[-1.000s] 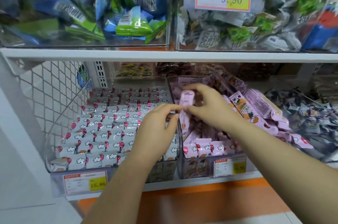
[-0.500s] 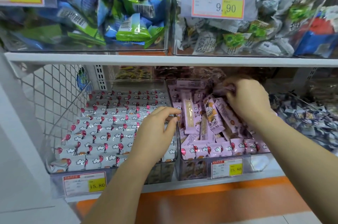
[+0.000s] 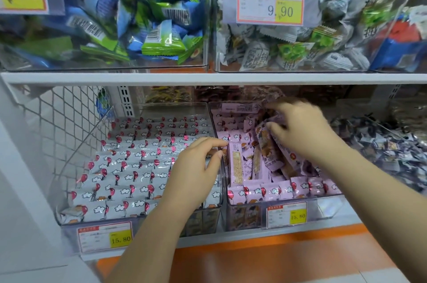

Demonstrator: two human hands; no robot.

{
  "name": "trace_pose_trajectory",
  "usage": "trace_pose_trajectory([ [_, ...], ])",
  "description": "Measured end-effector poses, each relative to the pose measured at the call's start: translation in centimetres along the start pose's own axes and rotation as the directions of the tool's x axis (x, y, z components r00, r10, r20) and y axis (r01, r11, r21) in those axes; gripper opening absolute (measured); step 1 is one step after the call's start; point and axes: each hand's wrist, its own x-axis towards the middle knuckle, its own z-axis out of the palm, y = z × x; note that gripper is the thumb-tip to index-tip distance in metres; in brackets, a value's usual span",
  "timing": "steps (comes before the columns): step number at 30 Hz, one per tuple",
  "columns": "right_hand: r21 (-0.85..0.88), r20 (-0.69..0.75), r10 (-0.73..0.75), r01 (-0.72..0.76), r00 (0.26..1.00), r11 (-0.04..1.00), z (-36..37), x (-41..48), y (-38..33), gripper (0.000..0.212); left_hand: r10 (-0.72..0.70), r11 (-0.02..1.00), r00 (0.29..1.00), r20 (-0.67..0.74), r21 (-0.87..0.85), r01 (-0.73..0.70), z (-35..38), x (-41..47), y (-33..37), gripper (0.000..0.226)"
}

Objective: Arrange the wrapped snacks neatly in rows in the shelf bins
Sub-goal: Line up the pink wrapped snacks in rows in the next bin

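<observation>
Two clear bins stand side by side on the lower shelf. The left bin (image 3: 69, 229) holds white wrapped snacks (image 3: 129, 167) in tidy rows. The right bin (image 3: 328, 208) holds pink wrapped snacks (image 3: 272, 190), a neat row along its front and a loose jumble behind. My left hand (image 3: 196, 171) rests over the divider between the bins, fingers loosely curled, holding nothing that shows. My right hand (image 3: 300, 130) reaches into the jumble at the back of the right bin, its fingers curled on a pink snack packet (image 3: 265, 144).
Above, a white shelf board (image 3: 208, 78) carries bins of blue-green packets (image 3: 138, 17) and grey-green packets (image 3: 288, 51). A wire mesh panel (image 3: 57, 125) closes the left side. A bin of dark mixed packets (image 3: 381, 144) lies at the right. An orange ledge (image 3: 254, 257) runs below.
A second ago both hands pinched one pink packet above the divider. Since then my right hand has moved to the back of the right bin into the loose packets; my left hand stayed put.
</observation>
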Motion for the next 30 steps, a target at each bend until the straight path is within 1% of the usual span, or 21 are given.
trace_pose_trajectory([
  [2, 0.159, 0.067, -0.116, 0.104, 0.991, 0.982, 0.5, -0.6, -1.5, 0.041, 0.006, 1.0, 1.0, -0.006, 0.005, -0.006, 0.0, 0.0, 0.0, 0.026],
  [4, 0.278, 0.168, -0.195, 0.143, 0.966, 0.95, 1.5, -0.8, -2.8, 0.041, 0.009, 1.0, 1.0, -0.011, 0.016, -0.009, 0.0, 0.1, 0.0, 0.025],
  [6, 0.297, 0.266, -0.224, 0.141, 0.938, 0.944, 2.6, -0.6, -3.6, 0.045, 0.007, 1.0, 1.0, -0.016, 0.023, -0.007, 0.0, 0.2, -0.1, 0.025],
  [8, 0.281, 0.361, -0.219, 0.118, 0.906, 0.952, 3.7, -0.3, -4.2, 0.048, 0.01, 1.0, 1.0, -0.022, 0.022, -0.01, 0.1, 0.2, -0.2, 0.026],
  [10, 0.252, 0.435, -0.201, 0.096, 0.878, 0.963, 4.7, -0.1, -4.5, 0.055, 0.004, 1.0, 1.0, -0.023, 0.011, -0.003, 0.1, 0.2, -0.2, 0.026],
  [12, 0.27, 0.46, -0.19, 0.067, 0.867, 0.961, 5.1, 0.1, -4.7, 0.062, -0.002, 1.0, 1.0, -0.023, 0.0, 0.002, 0.2, 0.3, -0.3, 0.026],
  [14, 0.345, 0.462, -0.186, 0.017, 0.867, 0.938, 4.9, 0.4, -4.9, 0.069, 0.006, 1.0, 1.0, -0.028, 0.006, -0.006, 0.2, 0.3, -0.3, 0.026],
  [16, 0.442, 0.435, -0.183, -0.033, 0.882, 0.896, 4.4, 0.4, -4.8, 0.074, 0.018, 1.0, 0.999, -0.028, 0.011, -0.017, 0.2, 0.3, -0.3, 0.026],
  [18, 0.553, 0.327, -0.159, -0.052, 0.931, 0.832, 3.4, 0.0, -4.6, 0.068, 0.025, 1.0, 0.999, -0.025, 0.014, -0.025, 0.2, 0.3, -0.3, 0.026],
  [20, 0.676, 0.18, -0.091, -0.056, 0.98, 0.735, 2.2, -0.7, -4.1, 0.057, 0.027, 1.0, 0.999, -0.023, 0.016, -0.027, 0.1, 0.3, -0.2, 0.026],
  [22, 0.792, 0.079, -0.022, -0.049, 0.997, 0.608, 1.0, -1.8, -3.2, 0.051, 0.028, 0.999, 0.999, -0.028, 0.029, -0.027, 0.1, 0.2, -0.1, 0.026],
  [24, 0.887, 0.033, 0.029, -0.043, 0.999, 0.46, 0.2, -3.3, -2.3, 0.054, 0.017, 0.999, 1.0, -0.026, 0.045, -0.016, 0.1, 0.1, 0.1, 0.027],
  [26, 0.934, 0.012, 0.068, -0.036, 0.998, 0.355, -0.3, -4.6, -1.3, 0.057, 0.005, 0.998, 1.0, -0.013, 0.066, -0.004, 0.1, 0.2, 0.4, 0.026],
  [28, 0.959, 0.006, 0.094, -0.032, 0.996, 0.281, -0.7, -5.3, -0.3, 0.058, 0.011, 0.992, 1.0, 0.014, 0.125, -0.013, 0.0, 0.5, 1.1, 0.025],
  [30, 0.971, -0.001, 0.106, -0.025, 0.994, 0.238, -1.3, -5.7, 0.7, 0.057, 0.04, 0.972, 0.996, 0.076, 0.227, -0.056, -0.1, 1.2, 2.1, 0.024],
])
